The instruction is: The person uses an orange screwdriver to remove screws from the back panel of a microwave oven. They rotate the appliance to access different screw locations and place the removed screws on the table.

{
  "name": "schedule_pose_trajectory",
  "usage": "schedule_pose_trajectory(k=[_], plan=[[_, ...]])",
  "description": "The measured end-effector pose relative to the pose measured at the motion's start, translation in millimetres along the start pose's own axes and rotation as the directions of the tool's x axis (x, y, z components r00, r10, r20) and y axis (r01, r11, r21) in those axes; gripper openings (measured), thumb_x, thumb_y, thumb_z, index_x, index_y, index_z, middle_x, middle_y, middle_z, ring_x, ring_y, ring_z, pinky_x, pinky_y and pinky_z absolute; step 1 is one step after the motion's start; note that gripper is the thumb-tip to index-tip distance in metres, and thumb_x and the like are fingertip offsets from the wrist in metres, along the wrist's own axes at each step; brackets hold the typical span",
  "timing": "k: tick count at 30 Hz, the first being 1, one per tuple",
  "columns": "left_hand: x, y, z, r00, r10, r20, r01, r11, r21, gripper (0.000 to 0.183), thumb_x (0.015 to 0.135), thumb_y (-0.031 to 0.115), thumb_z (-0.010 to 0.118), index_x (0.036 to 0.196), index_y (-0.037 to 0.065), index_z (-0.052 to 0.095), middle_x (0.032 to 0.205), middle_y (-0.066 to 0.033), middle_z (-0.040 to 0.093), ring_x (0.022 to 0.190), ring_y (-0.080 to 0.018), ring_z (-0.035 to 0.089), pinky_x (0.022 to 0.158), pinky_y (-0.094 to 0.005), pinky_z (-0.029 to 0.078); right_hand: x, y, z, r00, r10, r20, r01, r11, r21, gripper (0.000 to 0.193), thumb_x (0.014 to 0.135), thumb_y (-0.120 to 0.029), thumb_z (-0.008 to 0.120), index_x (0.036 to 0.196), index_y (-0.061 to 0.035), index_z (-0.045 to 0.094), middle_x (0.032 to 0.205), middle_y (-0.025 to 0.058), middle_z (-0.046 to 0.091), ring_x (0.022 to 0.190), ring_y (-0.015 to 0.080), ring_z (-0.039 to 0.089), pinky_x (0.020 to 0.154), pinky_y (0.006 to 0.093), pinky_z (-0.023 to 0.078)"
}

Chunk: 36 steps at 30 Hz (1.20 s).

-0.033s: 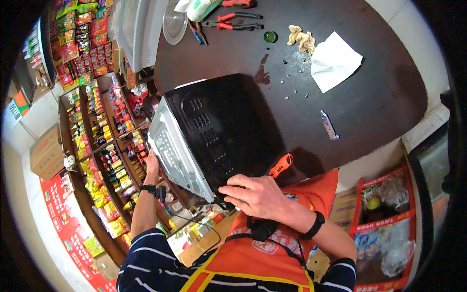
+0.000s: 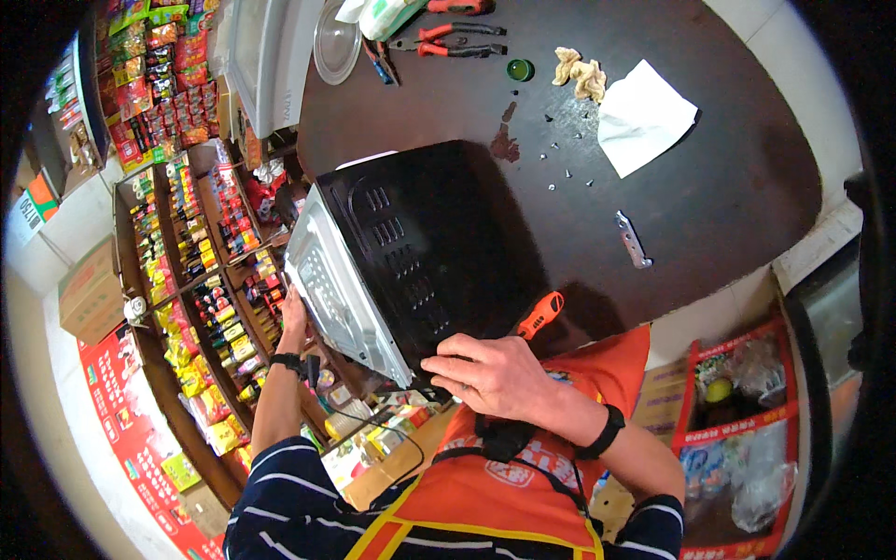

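A black microwave oven (image 2: 448, 224) with slotted vents and a bare metal back panel (image 2: 341, 280) stands tilted at the left edge of the table. My left hand (image 2: 293, 317) is against the outer edge of that metal panel, its fingers partly hidden. With bent fingers, my right hand (image 2: 490, 371) grips the oven's near corner, where the black casing meets the metal. Beside it, an orange-handled screwdriver (image 2: 541, 315) lies close to the oven's lower right side, its tip out of sight.
Several small screws (image 2: 567, 175) are scattered on the dark table (image 2: 728, 215) near a white paper sheet (image 2: 647, 119), a metal bracket (image 2: 633, 240) and a green cap (image 2: 520, 70). Red-handled pliers (image 2: 462, 40) lie at the far side. Shelves of packets (image 2: 196, 252) stand left.
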State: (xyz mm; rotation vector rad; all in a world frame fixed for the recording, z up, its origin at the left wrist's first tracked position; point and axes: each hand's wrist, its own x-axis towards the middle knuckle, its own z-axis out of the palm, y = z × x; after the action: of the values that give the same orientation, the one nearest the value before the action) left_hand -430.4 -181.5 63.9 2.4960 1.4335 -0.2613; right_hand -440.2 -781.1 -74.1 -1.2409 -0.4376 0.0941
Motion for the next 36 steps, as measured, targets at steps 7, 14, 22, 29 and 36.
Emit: schedule_pose_trajectory(k=[7,14,22,29,36], plan=[[-6,1,0,1.000,0.023,0.019,-0.023,0.999,0.024,0.065,0.122,0.048,0.040,0.171,0.006,0.045,0.167,-0.0076,0.056,0.147,-0.0260,0.057,0.120,-0.0393,0.046,-17,3,6,1.000,-0.008,0.029,0.007,1.000,0.019,0.019,0.090,-0.018,0.088,0.107,-0.0114,0.081,0.113,0.0028,0.071,0.072,0.0222,0.075,0.056,0.0362,0.059],[3,-4,2,0.999,-0.049,-0.022,0.048,0.996,-0.069,0.068,0.120,0.053,0.041,0.159,0.000,0.058,0.143,-0.0131,0.073,0.123,-0.0259,0.073,0.105,-0.0399,0.057,-22,0,8,0.999,-0.029,0.021,0.030,0.999,-0.029,0.026,0.090,-0.021,0.087,0.113,-0.0126,0.079,0.105,0.0021,0.064,0.071,0.0197,0.074,0.055,0.0353,0.058],[-6,5,3,0.997,-0.068,-0.024,0.066,0.994,-0.082,0.066,0.118,0.061,0.044,0.146,0.006,0.068,0.109,-0.0040,0.077,0.085,-0.0190,0.073,0.068,-0.0353,0.056,-17,-3,20,0.997,-0.015,-0.073,0.013,1.000,-0.026,0.021,0.092,-0.025,0.085,0.088,-0.0133,0.068,0.089,0.0030,0.056,0.067,0.0195,0.069,0.053,0.0365,0.055],[-12,9,4,0.996,-0.082,-0.041,0.078,0.992,-0.098,0.073,0.115,0.066,0.046,0.149,0.004,0.065,0.124,-0.0117,0.078,0.105,-0.0288,0.078,0.091,-0.0446,0.063,0,-1,19,0.995,0.050,-0.082,-0.053,0.998,-0.029,0.037,0.085,-0.039,0.092,0.082,-0.0120,0.066,0.086,0.0041,0.057,0.063,0.0233,0.066,0.055,0.0371,0.053],[-29,21,8,0.995,-0.084,-0.049,0.082,0.996,-0.047,0.074,0.117,0.065,0.040,0.155,0.005,0.062,0.137,-0.0095,0.073,0.123,-0.0256,0.071,0.101,-0.0432,0.057,24,-1,16,0.996,0.060,0.064,-0.063,0.997,0.043,0.041,0.087,-0.036,0.086,0.109,-0.0125,0.061,0.097,0.0064,0.060,0.076,0.0251,0.073,0.060,0.0425,0.059]])
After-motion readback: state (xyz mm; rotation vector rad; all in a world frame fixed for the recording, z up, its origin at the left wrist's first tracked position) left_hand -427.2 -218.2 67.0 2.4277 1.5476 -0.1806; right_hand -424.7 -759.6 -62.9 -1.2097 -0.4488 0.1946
